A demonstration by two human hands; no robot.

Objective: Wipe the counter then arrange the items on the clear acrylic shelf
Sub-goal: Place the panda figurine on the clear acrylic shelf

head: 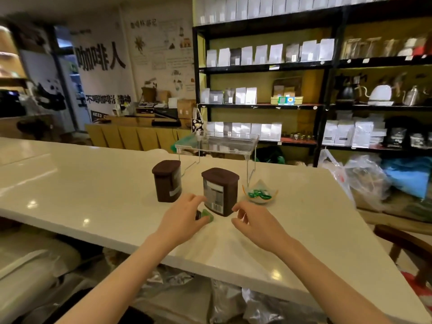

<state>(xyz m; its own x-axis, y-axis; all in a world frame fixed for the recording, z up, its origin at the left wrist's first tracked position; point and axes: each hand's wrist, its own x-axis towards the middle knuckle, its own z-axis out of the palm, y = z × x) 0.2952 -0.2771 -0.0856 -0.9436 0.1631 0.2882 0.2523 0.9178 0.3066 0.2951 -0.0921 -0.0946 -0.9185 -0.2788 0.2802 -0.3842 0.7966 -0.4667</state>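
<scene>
Two brown lidded canisters stand upright on the white counter (93,183): the left canister (167,181) and the right canister (221,191), which has a barcode label facing me. Behind them stands the clear acrylic shelf (217,142) on thin legs, with nothing on top. A small dish of green-wrapped candies (259,194) sits by the shelf's right leg. My left hand (181,220) rests on the counter, its fingers closed around a small green object (207,216) beside the right canister's base. My right hand (256,224) hovers just right of that canister, fingers apart and curled, holding nothing.
Black shelving (327,66) with white bags and kettles fills the back right. Plastic bags (364,178) pile up beyond the counter's right edge. A dark wooden chair (406,244) stands at the right. Silver bags (229,300) lie under the counter's near edge.
</scene>
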